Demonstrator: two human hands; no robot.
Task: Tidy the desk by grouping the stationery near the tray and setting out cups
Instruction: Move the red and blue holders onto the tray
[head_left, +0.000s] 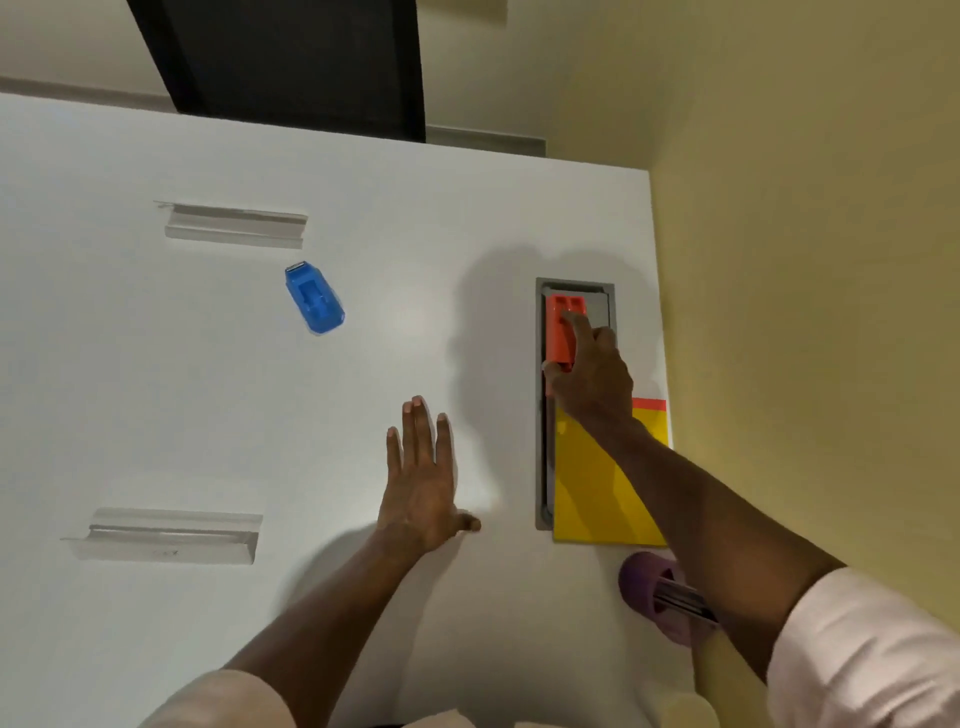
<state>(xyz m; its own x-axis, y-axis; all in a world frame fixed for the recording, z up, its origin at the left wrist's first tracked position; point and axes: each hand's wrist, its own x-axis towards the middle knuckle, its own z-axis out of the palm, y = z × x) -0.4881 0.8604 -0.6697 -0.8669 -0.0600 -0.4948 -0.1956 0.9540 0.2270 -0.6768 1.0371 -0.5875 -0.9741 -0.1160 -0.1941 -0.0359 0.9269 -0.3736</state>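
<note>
While the left hand (421, 488) rests flat and empty on the counter (156, 389), the right hand's (592, 374) grip pinches the orange stapler (560, 332) in the grey tray (540, 415) at three o'clock; blue stapler (314, 297) lies at ten o'clock.

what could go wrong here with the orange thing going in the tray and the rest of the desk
1. The right hand holds the orange stapler over the grey tray, where a yellow notepad already fills much of the space; it may not sit flat.
2. The tray lies close to the desk edge, so a push could slide the notepad off.
3. The right forearm passes over the purple cup lying on its side and might knock it off.
</note>
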